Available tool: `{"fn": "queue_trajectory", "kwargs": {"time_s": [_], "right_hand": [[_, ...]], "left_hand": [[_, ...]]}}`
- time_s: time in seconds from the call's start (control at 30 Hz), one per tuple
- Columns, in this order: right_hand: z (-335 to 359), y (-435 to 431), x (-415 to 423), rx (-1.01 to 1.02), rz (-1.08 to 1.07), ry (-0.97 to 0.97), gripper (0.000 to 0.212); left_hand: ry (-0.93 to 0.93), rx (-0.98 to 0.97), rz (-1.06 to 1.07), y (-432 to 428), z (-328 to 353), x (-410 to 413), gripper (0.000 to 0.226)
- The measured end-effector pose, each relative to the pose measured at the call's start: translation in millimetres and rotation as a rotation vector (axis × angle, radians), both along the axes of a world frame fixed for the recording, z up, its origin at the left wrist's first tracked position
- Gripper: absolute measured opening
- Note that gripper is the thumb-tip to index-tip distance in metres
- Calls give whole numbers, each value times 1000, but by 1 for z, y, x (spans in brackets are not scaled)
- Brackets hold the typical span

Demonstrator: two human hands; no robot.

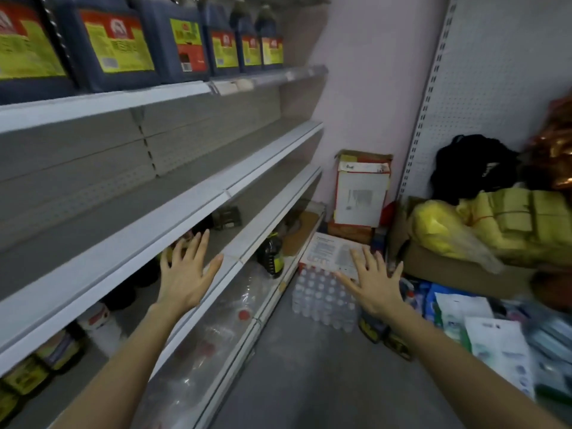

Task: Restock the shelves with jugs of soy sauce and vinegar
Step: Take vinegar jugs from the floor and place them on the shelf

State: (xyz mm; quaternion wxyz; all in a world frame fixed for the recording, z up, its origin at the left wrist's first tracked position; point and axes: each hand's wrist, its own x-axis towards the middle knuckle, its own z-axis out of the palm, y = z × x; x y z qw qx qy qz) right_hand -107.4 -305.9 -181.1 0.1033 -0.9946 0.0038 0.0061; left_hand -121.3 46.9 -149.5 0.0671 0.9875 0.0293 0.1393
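On the top shelf [130,99], a row of dark soy sauce jugs [117,48] with red-and-yellow labels is seen standing upright, side by side; this tier is judged largely stocked. No jugs are seen on the second shelf [161,193] along its visible length, so most of the restocking is judged outstanding. A few dark bottles [227,218] are noted far back on the third shelf, and a dark bottle with a yellow label [272,255] on the bottom tier; all are blurred, and vinegar cannot be identified. The left hand [185,274] is held before the shelf edges, fingers straight and spread, nothing grasped. The right hand [374,283] is likewise spread and empty, above a pack of water bottles [322,295] on the floor [309,373]. No jug is carried at present.
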Motion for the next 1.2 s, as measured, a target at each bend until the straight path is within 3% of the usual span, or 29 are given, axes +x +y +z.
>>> {"fn": "queue_trajectory", "kwargs": {"time_s": [0.07, 0.27, 0.5, 0.63, 0.77, 0.9, 1.2], "right_hand": [[-7, -15, 11, -15, -34, 24, 112], [-18, -43, 53, 15, -162, 56, 81], [-43, -84, 87, 83, -362, 132, 78], [-69, -118, 85, -3, -481, 258, 80], [-80, -152, 88, -61, -487, 244, 77], [-85, -185, 101, -32, -536, 236, 77], [-101, -294, 154, -22, -540, 286, 79]], "left_hand": [[31, 14, -23, -14, -7, 24, 96], [89, 59, -161, -46, -25, 107, 99], [182, 118, -250, -70, -57, 192, 100], [282, 124, -288, -96, -78, 227, 82], [296, 77, -342, -144, -84, 265, 69], [307, -3, -430, -206, -88, 299, 79], [347, 43, -495, -335, -122, 341, 66]]}}
